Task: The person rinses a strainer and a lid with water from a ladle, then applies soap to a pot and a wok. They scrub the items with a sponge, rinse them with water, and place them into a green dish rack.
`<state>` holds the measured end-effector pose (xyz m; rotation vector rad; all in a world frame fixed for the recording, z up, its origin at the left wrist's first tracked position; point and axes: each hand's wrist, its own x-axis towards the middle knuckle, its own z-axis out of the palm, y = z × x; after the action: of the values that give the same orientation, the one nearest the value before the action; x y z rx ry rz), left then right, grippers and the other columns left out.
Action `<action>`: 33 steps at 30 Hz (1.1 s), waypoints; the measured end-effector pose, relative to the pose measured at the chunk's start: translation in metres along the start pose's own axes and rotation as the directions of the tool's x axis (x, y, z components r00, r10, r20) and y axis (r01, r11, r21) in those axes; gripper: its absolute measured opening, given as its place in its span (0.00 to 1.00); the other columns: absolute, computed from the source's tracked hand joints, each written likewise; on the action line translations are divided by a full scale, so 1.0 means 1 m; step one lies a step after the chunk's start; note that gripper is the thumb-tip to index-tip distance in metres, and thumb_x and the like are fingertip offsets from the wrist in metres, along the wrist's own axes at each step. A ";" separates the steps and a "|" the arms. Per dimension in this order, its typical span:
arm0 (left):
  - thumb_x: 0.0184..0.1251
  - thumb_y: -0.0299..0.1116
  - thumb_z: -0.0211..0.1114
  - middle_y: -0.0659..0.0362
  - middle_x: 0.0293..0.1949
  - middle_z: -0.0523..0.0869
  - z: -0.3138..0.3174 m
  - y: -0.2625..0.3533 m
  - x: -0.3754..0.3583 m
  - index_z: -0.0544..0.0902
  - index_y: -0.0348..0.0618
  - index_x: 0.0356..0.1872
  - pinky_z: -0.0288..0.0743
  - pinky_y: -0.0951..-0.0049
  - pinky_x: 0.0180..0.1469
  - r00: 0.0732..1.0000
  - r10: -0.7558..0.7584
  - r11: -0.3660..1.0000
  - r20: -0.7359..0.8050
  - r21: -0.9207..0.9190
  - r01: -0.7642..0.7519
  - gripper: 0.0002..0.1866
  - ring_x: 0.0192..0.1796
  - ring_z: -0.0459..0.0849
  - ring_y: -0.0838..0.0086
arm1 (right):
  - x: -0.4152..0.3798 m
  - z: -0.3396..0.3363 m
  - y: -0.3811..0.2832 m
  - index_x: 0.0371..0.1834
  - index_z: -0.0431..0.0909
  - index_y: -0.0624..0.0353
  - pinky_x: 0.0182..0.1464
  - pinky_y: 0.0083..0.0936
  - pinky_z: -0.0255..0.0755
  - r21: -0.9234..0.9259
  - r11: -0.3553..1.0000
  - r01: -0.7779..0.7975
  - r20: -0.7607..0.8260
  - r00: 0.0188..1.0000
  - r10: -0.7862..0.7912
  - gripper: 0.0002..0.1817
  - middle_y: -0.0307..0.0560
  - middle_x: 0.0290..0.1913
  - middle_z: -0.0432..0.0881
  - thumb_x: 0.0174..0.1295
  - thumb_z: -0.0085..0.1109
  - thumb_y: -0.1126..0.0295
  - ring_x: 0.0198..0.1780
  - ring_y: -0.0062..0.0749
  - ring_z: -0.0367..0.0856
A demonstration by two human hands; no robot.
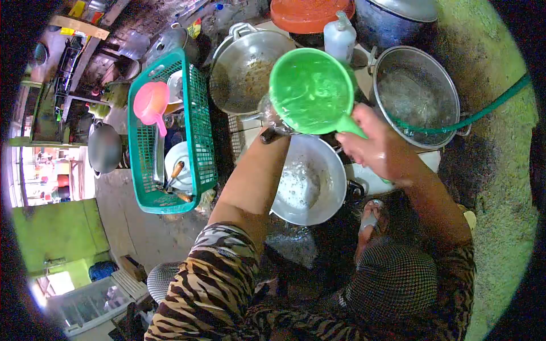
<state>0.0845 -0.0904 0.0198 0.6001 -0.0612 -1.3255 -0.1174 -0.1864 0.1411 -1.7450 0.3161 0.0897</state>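
My right hand point(376, 149) grips the handle of a green plastic dipper point(310, 91), tilted so its wet inside faces me. My left hand point(274, 122) reaches up under the dipper's left edge and is mostly hidden behind it. It seems closed on a small clear, shiny object whose shape I cannot make out. Directly below both hands a round metal basin point(327, 182) with soapy water sits on the ground.
A steel wok point(244, 71) lies behind the dipper. A big pot point(418, 91) with a green hose point(483, 111) in it stands at right. A green basket point(199, 131) with a pink dipper point(151, 102) and dishes is at left. My sandalled foot point(369, 219) is beside the basin.
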 end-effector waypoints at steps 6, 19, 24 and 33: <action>0.67 0.37 0.52 0.61 0.25 0.73 -0.013 0.001 -0.001 0.68 0.39 0.38 0.71 0.86 0.18 0.975 0.219 0.957 -0.043 0.206 -0.206 0.11 0.18 0.70 0.85 | 0.033 0.013 0.012 0.49 0.64 0.60 0.28 0.17 0.65 -0.201 0.975 0.100 -0.010 0.995 -0.104 0.15 0.37 0.30 0.72 0.62 0.51 0.69 0.27 0.16 0.68; 0.69 0.36 0.51 0.65 0.22 0.71 -0.051 -0.026 -0.040 0.65 0.42 0.33 0.70 0.86 0.17 0.918 -0.395 0.836 0.034 -0.402 0.374 0.09 0.17 0.70 0.86 | 0.084 -0.057 0.065 0.44 0.61 0.65 0.44 0.53 0.67 -0.508 0.842 -0.181 -0.520 0.844 -0.132 0.18 0.70 0.36 0.77 0.59 0.50 0.63 0.41 0.65 0.75; 0.70 0.35 0.49 0.63 0.22 0.71 -0.037 -0.038 -0.072 0.66 0.40 0.35 0.68 0.85 0.16 0.963 -0.268 0.813 0.036 -0.528 0.246 0.09 0.15 0.68 0.84 | 0.070 -0.072 0.086 0.44 0.61 0.65 0.43 0.54 0.67 -0.559 0.808 -0.188 -0.517 0.841 -0.161 0.17 0.70 0.36 0.77 0.58 0.51 0.65 0.40 0.67 0.75; 0.63 0.33 0.54 0.61 0.24 0.74 0.037 -0.029 -0.077 0.63 0.41 0.60 0.69 0.79 0.21 0.939 -0.133 0.562 -0.319 0.756 0.336 0.24 0.18 0.71 0.79 | 0.053 -0.091 0.087 0.41 0.65 0.63 0.37 0.39 0.70 -0.485 0.873 0.048 -0.514 0.792 -0.329 0.14 0.51 0.34 0.77 0.57 0.56 0.68 0.33 0.44 0.77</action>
<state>0.0240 -0.0372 0.0609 1.5982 -0.4317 -1.4494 -0.1000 -0.2977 0.0639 -2.2391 0.5972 -0.5906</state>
